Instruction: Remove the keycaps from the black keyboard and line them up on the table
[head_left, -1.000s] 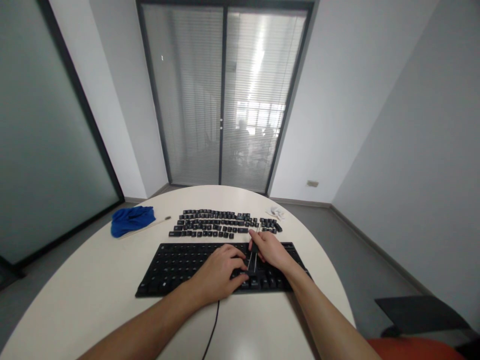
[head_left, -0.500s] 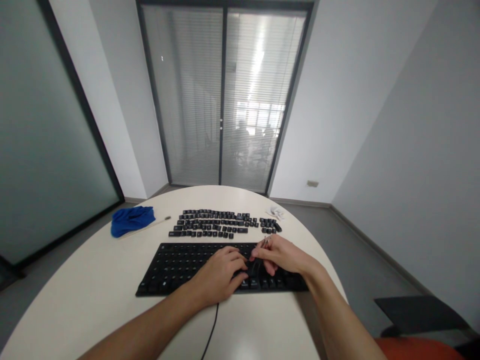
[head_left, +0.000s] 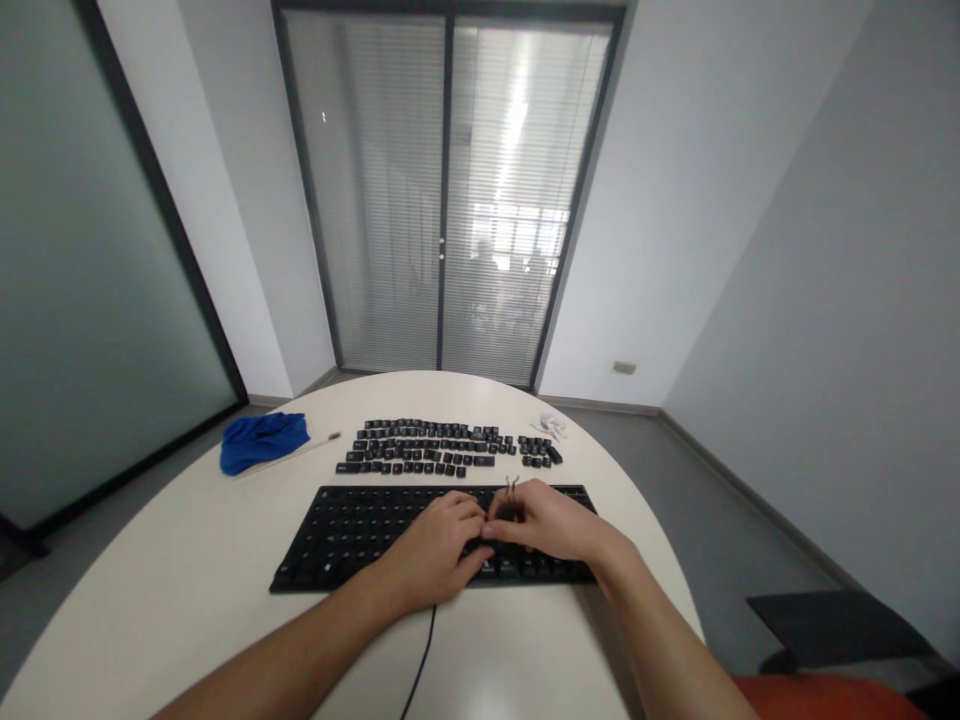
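A black keyboard lies across the table, many of its keys removed from their places. My left hand rests on its middle, fingers bent; whatever its fingertips touch is hidden. My right hand is just right of it, thumb and forefinger pinched over the keyboard beside my left fingertips. A thin wire tool pokes up from my right hand, its two tips pointing away from me. Behind the keyboard, loose black keycaps lie in rows, with a smaller group at the right.
On the white round table lie a blue cloth and a thin brush at the left. Crumpled white material sits at the back right. A black cable runs toward me. A red chair stands at the lower right.
My right hand has moved left, and its pinched fingertips have come up to my left fingertips. More of the keyboard's right end shows. My left hand has hardly moved.
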